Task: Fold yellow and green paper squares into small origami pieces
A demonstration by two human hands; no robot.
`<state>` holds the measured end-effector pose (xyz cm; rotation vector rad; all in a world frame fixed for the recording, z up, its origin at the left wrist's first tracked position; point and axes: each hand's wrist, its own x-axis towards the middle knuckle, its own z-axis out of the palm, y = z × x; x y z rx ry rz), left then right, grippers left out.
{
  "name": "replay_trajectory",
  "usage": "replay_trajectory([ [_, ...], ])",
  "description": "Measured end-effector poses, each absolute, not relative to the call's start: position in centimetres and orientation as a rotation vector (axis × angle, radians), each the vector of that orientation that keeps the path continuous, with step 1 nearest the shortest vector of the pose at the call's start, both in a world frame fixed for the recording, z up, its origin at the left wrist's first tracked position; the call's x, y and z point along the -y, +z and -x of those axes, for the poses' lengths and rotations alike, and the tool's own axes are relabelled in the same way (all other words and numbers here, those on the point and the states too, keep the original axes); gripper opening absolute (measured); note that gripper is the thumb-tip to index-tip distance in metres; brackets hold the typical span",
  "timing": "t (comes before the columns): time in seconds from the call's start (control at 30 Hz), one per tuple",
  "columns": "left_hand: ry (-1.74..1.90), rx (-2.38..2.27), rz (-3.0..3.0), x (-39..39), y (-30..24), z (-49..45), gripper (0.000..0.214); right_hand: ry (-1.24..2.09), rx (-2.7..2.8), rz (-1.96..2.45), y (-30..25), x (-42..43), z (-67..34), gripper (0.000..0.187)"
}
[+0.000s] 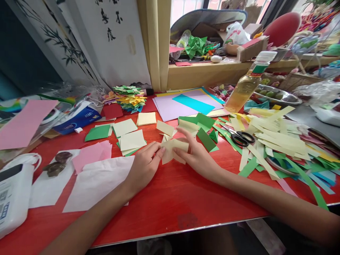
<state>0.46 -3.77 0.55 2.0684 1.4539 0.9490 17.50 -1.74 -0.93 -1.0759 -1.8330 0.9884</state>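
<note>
Aligning edges before pressing is advised: the small, cream, creased paper sheet is held at its left end by the left hand, at its right by the right hand, over the glossy red table, inward from the near edge's middle.

Glossy red table, bamboo-painted white hanging, yellowish windowsill, bright barred window
</note>
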Motion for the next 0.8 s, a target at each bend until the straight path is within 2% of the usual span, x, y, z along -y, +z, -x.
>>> replay_trajectory([
  [0.07,0.968,-1.455,-2.078,3.8,0.6,-0.5,0.025,1.235,1.716,1.073,-1.2,1.5,-17.5,0.031],
  [0.2,1.14,-1.498,-1.981,3.9,0.8,-0.5,0.01,1.631,1.434,0.965,-1.6,1.3,-17.2,0.029],
  [0.33,1.278,-1.509,-1.881,4.0,0.9,-0.5,0.01,1.852,1.182,0.849,-1.3,1.4,-16.9,0.025],
  [0.57,1.235,-1.484,-1.621,3.1,0.2,-0.1,0.017,1.738,1.287,0.923,-1.9,1.2,-17.2,0.03],
  [0.8,1.084,-1.561,-1.726,3.5,0.6,-0.2,0.016,1.636,1.383,1.0,-1.8,1.3,-17.2,0.035],
])
